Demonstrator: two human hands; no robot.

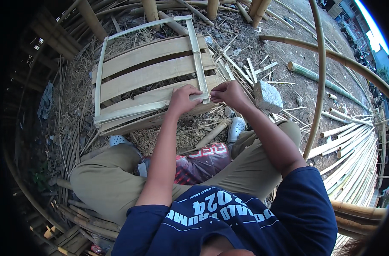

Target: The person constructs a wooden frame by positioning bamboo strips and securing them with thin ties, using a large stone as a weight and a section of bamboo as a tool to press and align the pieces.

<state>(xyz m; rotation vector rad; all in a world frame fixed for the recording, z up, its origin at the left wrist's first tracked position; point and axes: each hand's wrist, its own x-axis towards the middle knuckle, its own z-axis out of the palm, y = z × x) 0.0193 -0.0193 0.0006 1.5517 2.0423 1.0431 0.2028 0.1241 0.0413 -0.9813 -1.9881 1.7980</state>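
Note:
A rectangular frame of pale split-bamboo strips point(198, 64) rests on a low slatted wooden crate point(147, 80) before me. At the frame's near right corner, my left hand point(185, 100) presses on the near strip, its thumb and forefinger on either side of the joint. Just to the right, my right hand point(230, 94) is closed in a pinch beside that same corner. Whatever small thing sits between its fingertips is too small to make out.
A whitish block point(268, 97) stands right of the crate among bamboo offcuts. Long split poles point(348, 147) lie fanned out at the right. One curved bamboo pole point(321, 77) rises close to my right arm. Straw and shavings point(160, 143) cover the ground by my feet.

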